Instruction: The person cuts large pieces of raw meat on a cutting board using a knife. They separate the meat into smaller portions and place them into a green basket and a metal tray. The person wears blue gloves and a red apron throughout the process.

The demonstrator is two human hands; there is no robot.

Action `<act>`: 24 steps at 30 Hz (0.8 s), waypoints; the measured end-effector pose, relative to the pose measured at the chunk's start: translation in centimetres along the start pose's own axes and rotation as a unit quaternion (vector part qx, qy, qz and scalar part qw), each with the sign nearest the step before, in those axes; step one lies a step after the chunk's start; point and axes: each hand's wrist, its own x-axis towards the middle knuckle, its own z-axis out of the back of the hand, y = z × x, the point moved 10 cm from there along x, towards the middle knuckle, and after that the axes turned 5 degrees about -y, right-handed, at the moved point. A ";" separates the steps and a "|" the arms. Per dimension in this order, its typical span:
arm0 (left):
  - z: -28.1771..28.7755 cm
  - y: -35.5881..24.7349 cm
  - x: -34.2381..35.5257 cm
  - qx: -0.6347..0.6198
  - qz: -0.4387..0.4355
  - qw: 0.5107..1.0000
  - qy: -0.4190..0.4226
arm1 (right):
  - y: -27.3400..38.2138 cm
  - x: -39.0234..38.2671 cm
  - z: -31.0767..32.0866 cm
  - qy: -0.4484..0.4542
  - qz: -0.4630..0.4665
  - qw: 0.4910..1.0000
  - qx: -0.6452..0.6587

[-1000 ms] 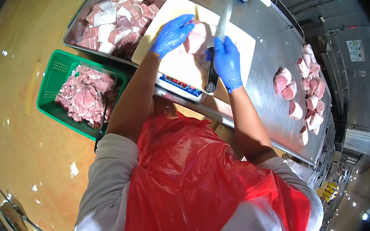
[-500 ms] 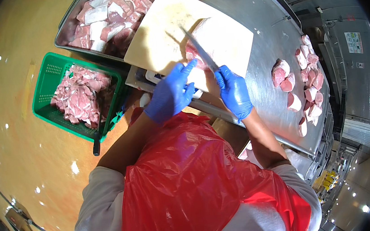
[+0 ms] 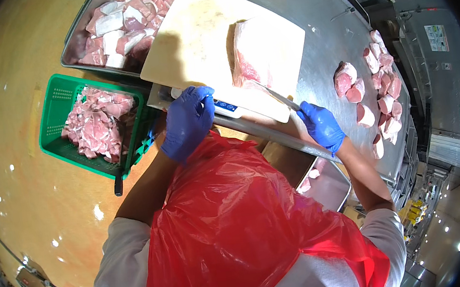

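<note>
A pale slab of raw meat (image 3: pixel 257 51) with a pink cut face lies on the white cutting board (image 3: pixel 195 29). My right hand (image 3: pixel 322 126), in a blue glove, is closed round the handle of a knife (image 3: pixel 280 97). Its blade points up and left, the tip at the slab's lower end. Away to the left, my gloved left hand (image 3: pixel 187 124) is off the meat, close to the board's near edge. Its fingers are curled in; whether they hold anything is hidden. A scale with a blue panel (image 3: pixel 225 105) shows just under that edge.
A metal tub (image 3: pixel 72 53) of meat chunks stands at the upper left, above a green basket (image 3: pixel 51 126) of trimmings with a dark-handled tool (image 3: pixel 118 184) at its rim. Several cut pieces (image 3: pixel 385 88) lie on the steel table (image 3: pixel 317 39). Below its edge sits another tub (image 3: pixel 333 188).
My left hand has left the meat and moved left, its fingers curling. My right hand has drawn the knife right and nearer, off the top of the slab.
</note>
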 end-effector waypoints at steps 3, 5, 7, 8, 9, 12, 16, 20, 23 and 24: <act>-1.6 -2.0 0.7 0.043 -0.050 0.998 -0.026 | -0.6 0.0 0.8 -0.056 -0.033 0.995 0.080; -3.5 -2.9 0.7 0.045 -0.049 0.998 -0.017 | 0.4 1.5 1.2 -0.107 -0.070 0.980 0.155; -4.8 -4.0 0.8 0.076 -0.102 0.991 -0.031 | 1.8 3.3 1.0 -0.120 -0.080 0.975 0.169; -5.4 -4.3 1.2 0.100 -0.154 0.982 -0.050 | 2.2 4.1 0.7 -0.127 -0.103 0.966 0.200; -5.9 -4.9 1.5 0.124 -0.206 0.968 -0.068 | 2.5 4.7 0.3 -0.134 -0.127 0.955 0.231; -5.9 -4.0 2.3 0.112 -0.197 0.972 -0.057 | 4.9 6.5 0.5 -0.168 -0.072 0.960 0.210; -5.9 -2.0 1.3 0.103 -0.180 0.977 -0.055 | 7.6 8.3 0.5 -0.161 -0.040 0.975 0.150; -6.5 -0.6 -0.1 0.156 -0.226 0.960 -0.046 | 9.4 8.8 0.4 -0.133 -0.011 0.989 0.063; -6.3 -0.8 -0.5 0.164 -0.254 0.952 -0.048 | 8.2 7.6 0.2 -0.090 0.007 0.996 -0.010; -5.9 -0.6 -0.5 0.144 -0.243 0.957 -0.062 | 7.3 6.8 0.6 -0.086 0.021 0.996 -0.028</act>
